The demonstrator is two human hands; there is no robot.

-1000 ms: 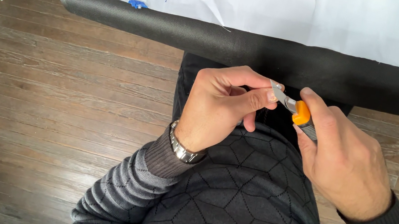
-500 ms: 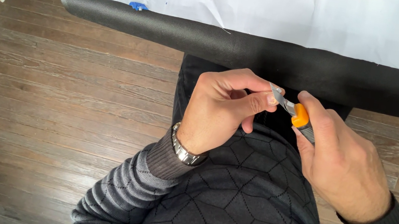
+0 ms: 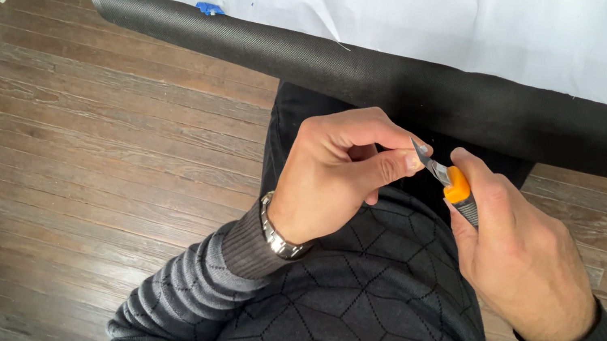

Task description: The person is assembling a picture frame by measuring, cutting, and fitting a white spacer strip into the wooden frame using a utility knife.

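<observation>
Left hand [image 3: 335, 176] curled, thumb and forefinger pinching the blade tip of the craft knife [image 3: 449, 185]. Knife sits mid-frame over the lap, blade pointing to 10 o'clock. Right hand [image 3: 519, 256] at 3 o'clock of the left, wrapped around the knife's orange-collared grip. Bench [image 3: 385, 77] edge at 12 o'clock, white paper [image 3: 429, 11] on it.

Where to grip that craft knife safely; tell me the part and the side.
Grip the knife by its dark ribbed handle below the orange collar, coming from the right, as the right hand does. The bare blade points up-left at the left hand, whose fingers pinch near the tip; probably avoid that end.
</observation>
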